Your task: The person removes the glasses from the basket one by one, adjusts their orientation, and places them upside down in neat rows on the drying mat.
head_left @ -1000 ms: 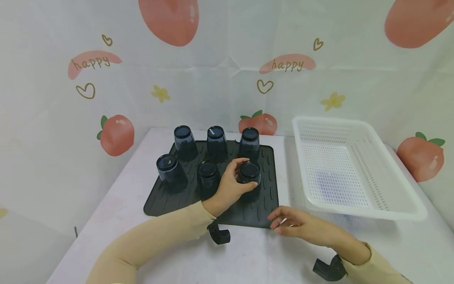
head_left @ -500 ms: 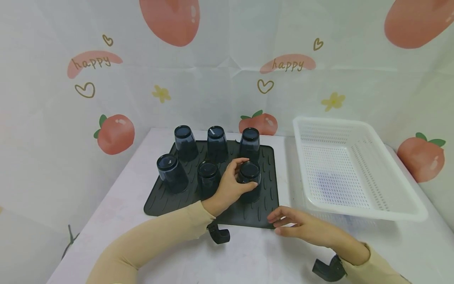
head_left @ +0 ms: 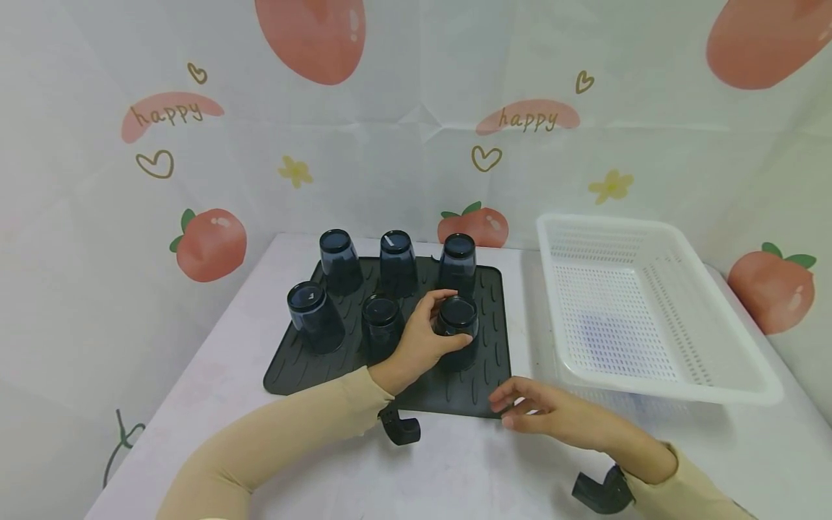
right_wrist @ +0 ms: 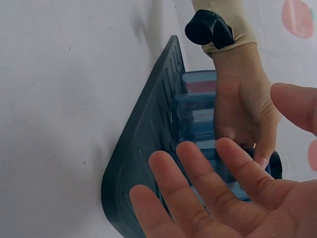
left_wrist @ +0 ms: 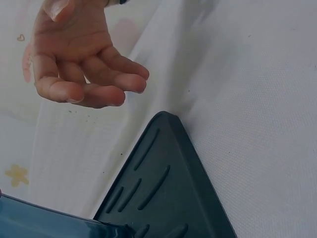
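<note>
Dark blue glass tumblers stand upside down on a black ridged drying mat [head_left: 448, 396], in two rows of three. In the head view my left hand [head_left: 416, 347] grips the front-right tumbler [head_left: 458, 313], thumb on the near side and fingers round the far side. Part of that tumbler [left_wrist: 44, 218] shows at the lower left of the left wrist view. My right hand [head_left: 552, 413] hovers by the mat's near right corner, its fingers loosely bent around nothing. In the right wrist view its palm and spread fingers [right_wrist: 195, 171] partly cover the held tumbler.
A white perforated plastic basket [head_left: 734, 383] stands on the table right of the mat. The front-middle tumbler [head_left: 381, 318] sits close to my left wrist. Behind the table hangs a white cloth [head_left: 390, 173] with fruit prints. A thin green cord [head_left: 123, 437] shows at the left.
Both hands and the tumblers keep their places. More of the thin green cord has come into view at the table's left edge.
</note>
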The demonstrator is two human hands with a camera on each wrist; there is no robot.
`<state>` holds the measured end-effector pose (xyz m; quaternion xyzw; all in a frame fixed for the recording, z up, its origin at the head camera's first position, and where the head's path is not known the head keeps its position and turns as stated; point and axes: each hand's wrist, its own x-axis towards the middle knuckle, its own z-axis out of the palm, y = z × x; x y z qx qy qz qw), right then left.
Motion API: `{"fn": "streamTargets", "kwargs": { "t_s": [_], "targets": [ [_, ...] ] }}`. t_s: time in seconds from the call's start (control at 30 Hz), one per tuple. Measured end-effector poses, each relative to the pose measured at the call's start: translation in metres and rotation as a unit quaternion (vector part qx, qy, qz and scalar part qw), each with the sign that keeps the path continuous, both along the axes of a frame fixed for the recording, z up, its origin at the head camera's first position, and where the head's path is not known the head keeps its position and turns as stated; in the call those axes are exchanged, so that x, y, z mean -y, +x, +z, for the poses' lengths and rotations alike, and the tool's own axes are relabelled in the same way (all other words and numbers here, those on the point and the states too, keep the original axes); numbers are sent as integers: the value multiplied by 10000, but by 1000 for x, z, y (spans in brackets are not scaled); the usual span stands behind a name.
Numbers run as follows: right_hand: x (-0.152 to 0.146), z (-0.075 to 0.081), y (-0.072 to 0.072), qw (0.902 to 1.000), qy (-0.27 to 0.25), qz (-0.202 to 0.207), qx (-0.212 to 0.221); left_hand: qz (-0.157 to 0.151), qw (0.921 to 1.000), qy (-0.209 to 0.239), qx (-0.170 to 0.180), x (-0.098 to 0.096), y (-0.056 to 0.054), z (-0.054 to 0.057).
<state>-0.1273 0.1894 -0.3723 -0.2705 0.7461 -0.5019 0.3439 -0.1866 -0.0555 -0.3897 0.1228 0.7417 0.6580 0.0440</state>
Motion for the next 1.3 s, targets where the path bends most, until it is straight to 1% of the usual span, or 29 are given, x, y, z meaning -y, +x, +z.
{"fn": "streamTargets", "kwargs": {
  "t_s": [0.17,0.33,0.47,0.8,0.93,1.3],
  "targets": [
    [0,0,0,10000,20,-5,-18,3,10000,-51,-28,0,0,0],
    [0,-2,0,10000,-2,4,-1,-57,9999,31,-85,1,1,1],
    [0,-3,0,10000,-39,20,-4,-96,9999,99,-56,1,1,2],
    [1,-6,0,9999,72,16,-75,-63,10000,21,-55,1,1,0],
    [1,-5,1,9999,148,-12,-34,-57,10000,-36,-36,1,1,0],
    [0,-2,1,9999,42,-36,138,-105,9999,0,-76,0,-1,-1]
  ]
}}
